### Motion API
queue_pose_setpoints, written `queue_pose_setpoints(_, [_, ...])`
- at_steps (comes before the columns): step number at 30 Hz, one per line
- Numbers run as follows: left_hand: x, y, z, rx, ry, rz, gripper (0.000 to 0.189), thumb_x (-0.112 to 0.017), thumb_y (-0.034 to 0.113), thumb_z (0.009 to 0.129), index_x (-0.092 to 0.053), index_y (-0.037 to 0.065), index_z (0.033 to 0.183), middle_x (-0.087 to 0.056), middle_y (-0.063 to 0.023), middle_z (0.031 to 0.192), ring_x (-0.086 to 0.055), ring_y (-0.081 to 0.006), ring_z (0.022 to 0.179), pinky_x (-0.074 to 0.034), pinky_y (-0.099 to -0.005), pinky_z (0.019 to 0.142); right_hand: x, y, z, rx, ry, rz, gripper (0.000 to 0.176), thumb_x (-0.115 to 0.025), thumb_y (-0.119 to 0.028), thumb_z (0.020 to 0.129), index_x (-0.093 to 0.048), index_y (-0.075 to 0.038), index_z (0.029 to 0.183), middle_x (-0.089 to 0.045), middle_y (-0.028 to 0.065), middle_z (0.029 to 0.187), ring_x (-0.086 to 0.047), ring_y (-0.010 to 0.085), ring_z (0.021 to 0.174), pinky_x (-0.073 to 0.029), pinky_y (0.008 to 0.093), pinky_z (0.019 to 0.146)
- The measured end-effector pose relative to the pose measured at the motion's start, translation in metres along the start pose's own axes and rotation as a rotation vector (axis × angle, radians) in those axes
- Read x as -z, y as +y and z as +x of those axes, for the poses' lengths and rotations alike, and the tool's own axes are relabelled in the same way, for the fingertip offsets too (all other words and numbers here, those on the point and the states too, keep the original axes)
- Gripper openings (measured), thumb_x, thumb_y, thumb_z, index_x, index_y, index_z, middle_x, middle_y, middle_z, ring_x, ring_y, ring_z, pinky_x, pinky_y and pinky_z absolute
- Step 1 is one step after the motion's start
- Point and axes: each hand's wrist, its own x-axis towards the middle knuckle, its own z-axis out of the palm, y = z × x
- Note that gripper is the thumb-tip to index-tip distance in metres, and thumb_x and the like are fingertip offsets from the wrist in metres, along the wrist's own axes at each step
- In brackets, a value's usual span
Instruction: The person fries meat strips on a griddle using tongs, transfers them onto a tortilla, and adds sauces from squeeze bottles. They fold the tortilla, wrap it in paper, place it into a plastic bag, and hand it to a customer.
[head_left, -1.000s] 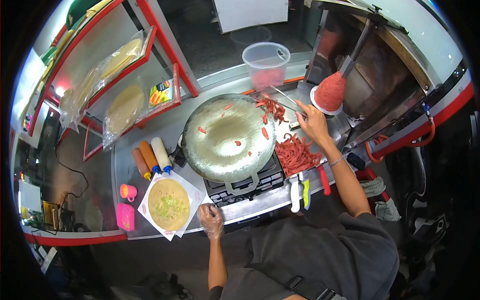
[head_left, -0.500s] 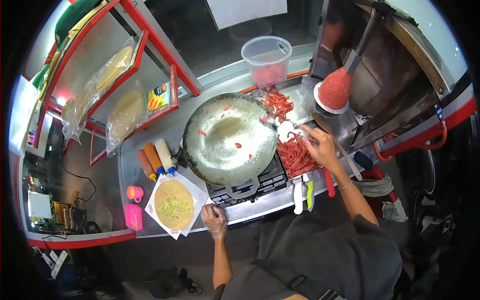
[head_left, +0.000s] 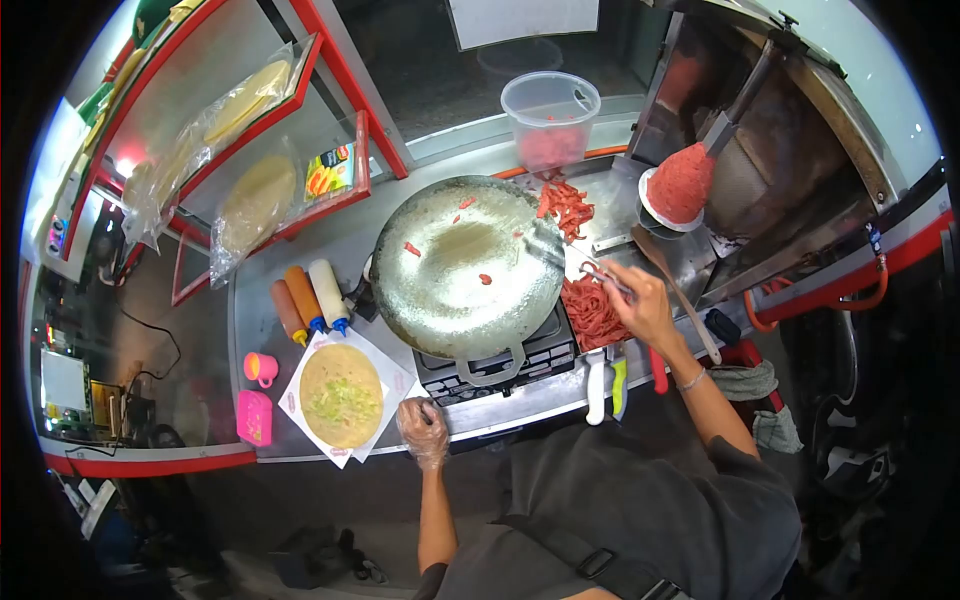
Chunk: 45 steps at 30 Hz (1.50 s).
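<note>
Fingers of the right hand (head_left: 640, 305) clamp metal tongs (head_left: 603, 275) over the red meat strips (head_left: 588, 312) — right of centre, beside the wok (head_left: 465, 270). Gloved left hand (head_left: 425, 430), fingers curled together, rests on the counter edge (head_left: 500, 415) — just beside the topped flatbread (head_left: 340, 395).

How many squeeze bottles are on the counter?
3, side by side left of the pan: brown bottle, orange bottle, white bottle. None seem hidden.

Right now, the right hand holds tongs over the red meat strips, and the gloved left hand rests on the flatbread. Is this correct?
Not quite. In the head view the gloved left hand rests on the counter edge beside the flatbread, not on it. The right hand does hold tongs over the red meat strips.
</note>
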Motion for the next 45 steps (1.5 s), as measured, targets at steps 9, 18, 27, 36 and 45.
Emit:
queue_pose_setpoints(9, [0.006,-0.002,0.001,-0.020,-0.008,-0.048,0.005,-0.059,0.006,0.095,-0.061,0.001,0.094,-0.061,-0.0190,0.094,-0.060,-0.0411,0.090,-0.048,-0.0518,0.082,-0.004,0.013,0.047,-0.013,0.226,-0.135,0.038,-0.074,-0.015,0.095,-0.073,-0.009,0.132,-0.066,0.0181,0.084,-0.066,0.0366,0.072,-0.050,0.0455,0.068])
queue_pose_setpoints(18, [0.006,-0.008,0.000,-0.032,-0.015,-0.087,0.007,-0.059,0.006,0.093,-0.063,0.001,0.096,-0.062,-0.0205,0.095,-0.061,-0.0425,0.093,-0.048,-0.0529,0.084,-0.026,-0.018,0.034,-0.042,0.194,-0.086,0.036,-0.074,-0.014,0.094,-0.074,-0.006,0.129,-0.075,0.0215,0.096,-0.073,0.0341,0.078,-0.056,0.0420,0.073])
queue_pose_setpoints(27, [0.007,-0.012,-0.002,-0.032,-0.024,-0.137,0.008,-0.058,0.008,0.097,-0.061,0.000,0.096,-0.061,-0.0207,0.095,-0.061,-0.0420,0.092,-0.048,-0.0523,0.083,-0.048,-0.043,-0.007,0.044,0.047,0.040,0.033,-0.075,-0.019,0.094,-0.077,-0.005,0.123,-0.075,0.0208,0.089,-0.073,0.0343,0.077,-0.056,0.0434,0.073])
queue_pose_setpoints(36, [0.006,-0.016,-0.003,-0.041,-0.025,-0.160,0.010,-0.059,0.010,0.094,-0.062,0.000,0.095,-0.061,-0.0216,0.096,-0.060,-0.0442,0.092,-0.048,-0.0531,0.083,-0.041,0.017,0.064,0.031,0.333,-0.202,0.031,-0.075,-0.021,0.094,-0.078,-0.006,0.121,-0.076,0.0211,0.095,-0.073,0.0393,0.082,-0.056,0.0456,0.073])
queue_pose_setpoints(45, [0.005,-0.017,-0.001,-0.048,0.018,-0.185,0.006,-0.060,0.006,0.092,-0.063,0.000,0.092,-0.061,-0.0203,0.093,-0.061,-0.0434,0.090,-0.049,-0.0528,0.080,-0.055,-0.045,0.092,0.051,0.099,0.017,0.035,-0.075,-0.022,0.096,-0.076,-0.001,0.123,-0.077,0.0247,0.104,-0.078,0.0367,0.091,-0.059,0.0417,0.081])
